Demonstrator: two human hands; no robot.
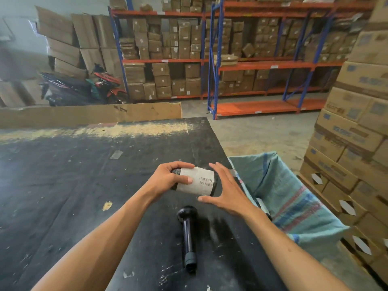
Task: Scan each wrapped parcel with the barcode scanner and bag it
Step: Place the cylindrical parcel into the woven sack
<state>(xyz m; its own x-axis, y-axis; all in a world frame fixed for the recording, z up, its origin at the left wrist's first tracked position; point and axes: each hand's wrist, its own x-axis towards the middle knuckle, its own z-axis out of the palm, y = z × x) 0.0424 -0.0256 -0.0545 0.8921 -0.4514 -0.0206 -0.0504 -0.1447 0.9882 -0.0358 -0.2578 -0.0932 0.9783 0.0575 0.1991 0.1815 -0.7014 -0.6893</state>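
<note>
A small black-wrapped parcel (201, 182) with a white barcode label facing up is held just above the black table (63, 175). My left hand (168, 177) grips its left end, fingers over the top and thumb on the label. My right hand (225, 191) hovers at its right end with fingers spread and straight, close to the parcel; whether it touches is unclear. The black barcode scanner (188, 229) lies on the table below the parcel, its head pointing away from me. A green woven bag (294, 196) hangs open at the table's right edge.
Stacked cardboard cartons (354, 127) rise to the right of the bag. A cardboard sheet (90, 114) stands along the table's far edge. Orange and blue shelving (252, 64) full of boxes fills the background, with motorbikes (84, 87) at the left.
</note>
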